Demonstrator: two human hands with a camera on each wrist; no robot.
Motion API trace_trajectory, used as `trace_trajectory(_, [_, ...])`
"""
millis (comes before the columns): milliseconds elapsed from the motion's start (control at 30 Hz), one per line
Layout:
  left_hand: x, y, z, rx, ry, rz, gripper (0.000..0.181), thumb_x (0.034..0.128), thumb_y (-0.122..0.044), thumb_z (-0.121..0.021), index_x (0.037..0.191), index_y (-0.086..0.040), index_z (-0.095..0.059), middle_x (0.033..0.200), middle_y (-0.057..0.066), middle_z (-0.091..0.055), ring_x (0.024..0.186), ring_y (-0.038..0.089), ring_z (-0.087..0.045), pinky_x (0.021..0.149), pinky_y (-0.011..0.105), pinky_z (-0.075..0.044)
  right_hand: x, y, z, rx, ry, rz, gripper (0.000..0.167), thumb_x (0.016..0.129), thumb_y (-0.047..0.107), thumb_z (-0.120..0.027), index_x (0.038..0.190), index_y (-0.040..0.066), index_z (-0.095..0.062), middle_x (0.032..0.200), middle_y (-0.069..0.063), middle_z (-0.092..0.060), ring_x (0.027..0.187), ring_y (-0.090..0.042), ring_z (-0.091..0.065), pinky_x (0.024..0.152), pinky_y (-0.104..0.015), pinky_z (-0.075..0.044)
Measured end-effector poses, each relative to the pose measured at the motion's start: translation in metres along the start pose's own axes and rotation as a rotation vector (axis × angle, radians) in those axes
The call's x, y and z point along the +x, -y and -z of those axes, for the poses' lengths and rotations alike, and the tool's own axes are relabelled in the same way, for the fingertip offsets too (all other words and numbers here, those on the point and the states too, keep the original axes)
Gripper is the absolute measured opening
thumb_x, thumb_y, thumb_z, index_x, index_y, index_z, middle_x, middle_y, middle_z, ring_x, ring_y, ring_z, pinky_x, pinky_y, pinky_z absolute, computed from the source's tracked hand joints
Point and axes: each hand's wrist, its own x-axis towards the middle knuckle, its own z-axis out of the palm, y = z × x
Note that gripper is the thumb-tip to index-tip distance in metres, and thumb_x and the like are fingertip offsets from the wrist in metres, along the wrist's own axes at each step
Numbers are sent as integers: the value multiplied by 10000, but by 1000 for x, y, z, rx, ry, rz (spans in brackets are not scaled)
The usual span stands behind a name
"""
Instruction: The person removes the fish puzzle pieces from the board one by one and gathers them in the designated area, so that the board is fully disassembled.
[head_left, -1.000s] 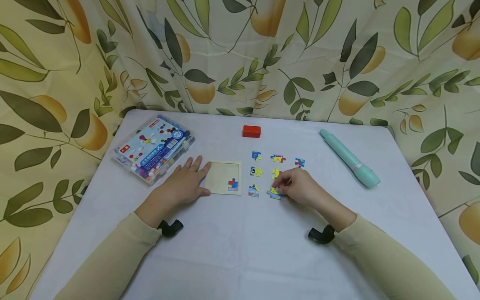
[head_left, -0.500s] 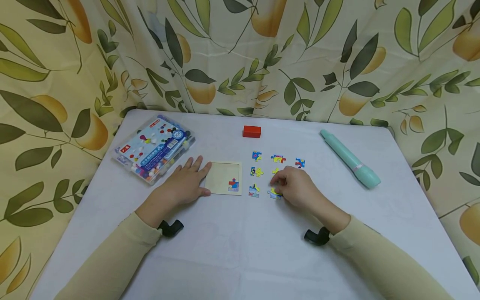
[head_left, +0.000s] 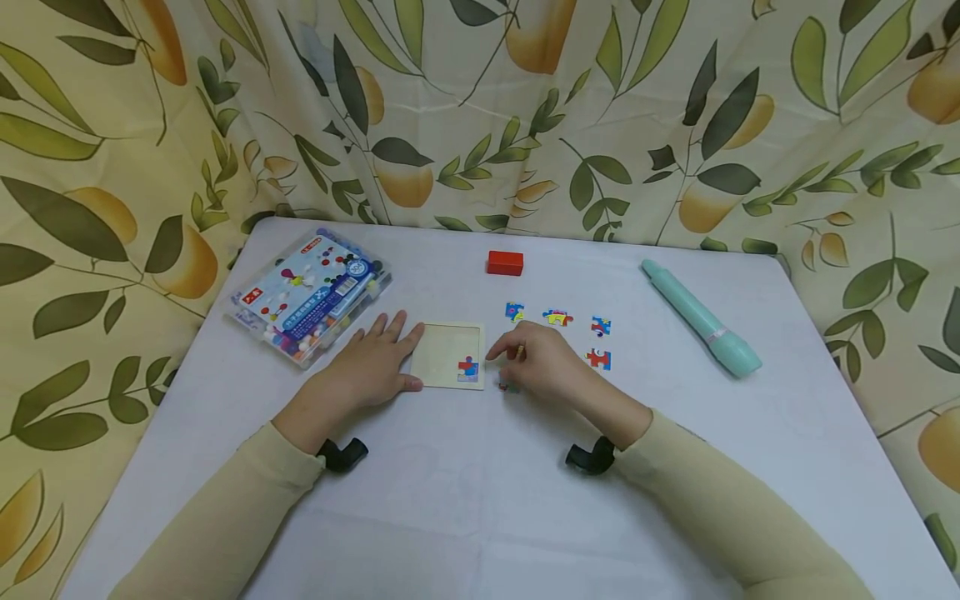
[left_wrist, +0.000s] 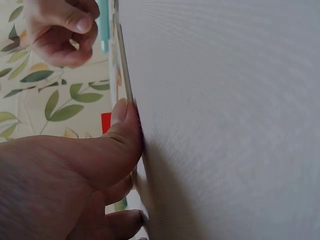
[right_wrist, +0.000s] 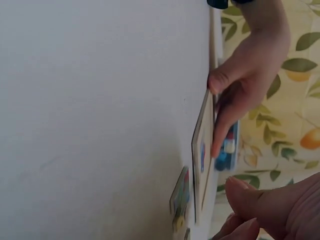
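Observation:
In the head view my left hand (head_left: 367,358) lies with spread fingers, thumb and index touching the left side of a shallow wooden puzzle tray (head_left: 435,354). One red and blue puzzle piece (head_left: 468,369) sits in the tray's lower right corner. My right hand (head_left: 543,362) hovers just right of the tray, thumb and index pinching a small puzzle piece (head_left: 521,352), of which only a tan edge shows. Loose pieces lie around it: a blue one (head_left: 514,312), a yellow and red one (head_left: 557,317), and red and blue ones (head_left: 600,359) at right. The hand covers others.
A clear plastic case of colourful beads (head_left: 311,296) lies at the back left. Behind the pieces stands a red block (head_left: 506,263). On the right is a mint green tube-shaped object (head_left: 701,317). A patterned curtain (head_left: 480,117) hangs behind the white table.
My right hand has moved left, from over the middle of the loose pieces to beside the tray, uncovering the red piece at right. The left hand has stayed on the tray's edge.

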Motion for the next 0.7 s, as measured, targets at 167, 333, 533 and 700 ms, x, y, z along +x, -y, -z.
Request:
trace_trajectory(167, [0, 0, 1, -11, 6, -4, 927, 1029, -523, -674, 1740, -205, -171, 1822, 157, -32, 1682, 455, -11, 1326, 702, -131, 13, 11, -9, 0, 35, 30, 259, 908, 115, -860, 1139, 229, -847, 1023, -26, -661, 952, -206, -601, 721, -305, -532])
trace_trajectory(333, [0, 0, 1, -20, 8, -9, 920, 1031, -519, -674, 1740, -205, -179, 1822, 162, -43, 1681, 462, -17, 1323, 707, -132, 23, 17, -16, -22, 73, 48, 287, 889, 154, -887, 1159, 242, -844, 1038, -25, -654, 972, -200, -607, 725, -298, -549])
trace_trajectory(533, [0, 1, 2, -20, 7, -4, 927, 1027, -532, -673, 1740, -208, -176, 1822, 158, -40, 1682, 457, -17, 1326, 701, -130, 30, 22, -23, -40, 86, 47, 335, 865, 154, -908, 1185, 226, -839, 1061, -18, -649, 1004, -203, -588, 788, -314, -532])
trace_trajectory(700, [0, 1, 2, -17, -7, -13, 910, 1037, -522, -667, 1739, -197, -187, 1821, 163, -50, 1683, 458, -37, 1332, 694, -138, 31, 22, -26, -67, 84, 52, 317, 858, 141, -914, 1157, 222, -849, 1064, -16, -647, 992, -187, -591, 820, -314, -516])
